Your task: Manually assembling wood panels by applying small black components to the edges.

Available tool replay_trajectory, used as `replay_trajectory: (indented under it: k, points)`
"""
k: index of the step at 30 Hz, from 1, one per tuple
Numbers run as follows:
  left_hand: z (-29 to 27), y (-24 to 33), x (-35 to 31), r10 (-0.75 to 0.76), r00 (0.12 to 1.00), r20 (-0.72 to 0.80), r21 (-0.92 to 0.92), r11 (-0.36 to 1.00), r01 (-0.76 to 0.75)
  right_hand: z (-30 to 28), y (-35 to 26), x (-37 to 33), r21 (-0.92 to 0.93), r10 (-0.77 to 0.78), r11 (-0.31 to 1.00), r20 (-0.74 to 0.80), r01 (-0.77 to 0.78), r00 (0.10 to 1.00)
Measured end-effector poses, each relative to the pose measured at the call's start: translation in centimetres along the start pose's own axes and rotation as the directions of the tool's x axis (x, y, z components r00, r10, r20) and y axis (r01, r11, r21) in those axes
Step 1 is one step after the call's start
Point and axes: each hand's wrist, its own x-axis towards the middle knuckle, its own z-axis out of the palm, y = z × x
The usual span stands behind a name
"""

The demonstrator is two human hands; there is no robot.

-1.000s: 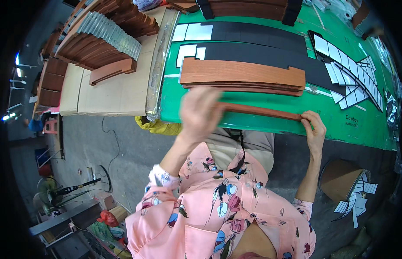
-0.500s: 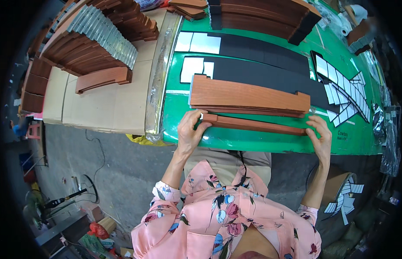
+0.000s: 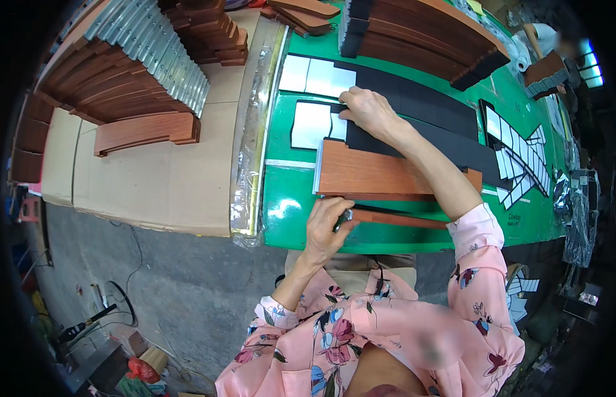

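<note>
Close to the table's front edge, my left hand [image 3: 328, 228] is closed round the left end of a narrow reddish-brown wooden piece [image 3: 400, 218]. Something small and dark shows at its fingertips. My right arm reaches across to the far side, where my right hand [image 3: 373, 114] pinches at the edges of the black strips [image 3: 414, 92]; what sits between its fingers is hidden. White panels [image 3: 312, 124] cover the left ends of those strips. A wider notched wooden piece [image 3: 371, 175], lying on others, is just beyond the narrow one, partly under my right forearm.
Wooden pieces with metal ends [image 3: 155, 59] stand stacked on cardboard [image 3: 169, 178] at the left. Another wooden stack [image 3: 420, 40] with black ends is at the back of the green table [image 3: 281, 178]. White-backed strips [image 3: 523, 155] lie heaped at right. Another person's arm [image 3: 533, 41] shows far right.
My right hand has left the narrow piece's right end and moved up and left to the black strips. My left hand still grips the other end. The view has shifted slightly.
</note>
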Motion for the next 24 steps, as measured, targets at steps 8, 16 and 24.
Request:
replay_trajectory:
  k: [8, 16, 24]
  points:
    - [-0.4, -0.4, -0.3, -0.043, 0.997, 0.058, -0.061, 0.997, 0.046, 2.3, 0.2, -0.5, -0.179, -0.167, 0.972, -0.076, 0.152, 0.983]
    - [-0.4, -0.2, -0.5, -0.055, 0.997, 0.061, -0.066, 0.996, 0.059, 2.9, 0.8, -0.1, -0.178, -0.145, 0.978, -0.185, 0.113, 0.972]
    - [-0.3, 0.0, -0.1, -0.061, 0.998, 0.002, -0.030, 0.998, 0.062, -3.9, 0.0, -3.5, 0.858, 0.416, 0.360, 0.205, -0.367, 0.886]
